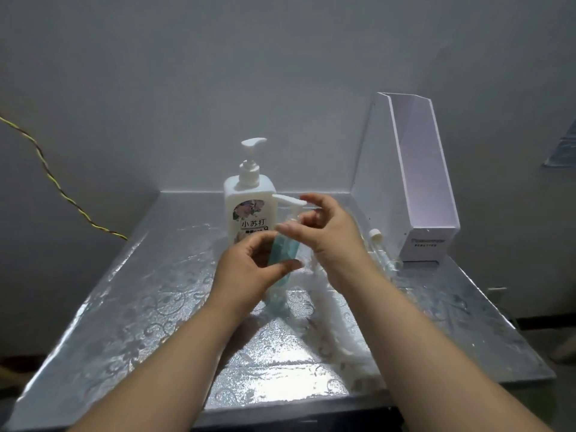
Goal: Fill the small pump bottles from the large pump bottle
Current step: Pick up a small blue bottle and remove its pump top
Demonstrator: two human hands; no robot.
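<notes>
Grey wall (187, 73) backs a silver, embossed worktop (124, 307). At its back edge, near the middle, the large pump bottle (249, 210) stands upright. Just in front, the left hand (249, 272) grips a small teal bottle (282, 254), tilted, fingers and thumb curled round its body. The right hand (330, 235) pinches the white pump head (288, 201) at that bottle's top. A clear small bottle (378, 244) lies beside a white file box (414, 188) at the back right corner.
</notes>
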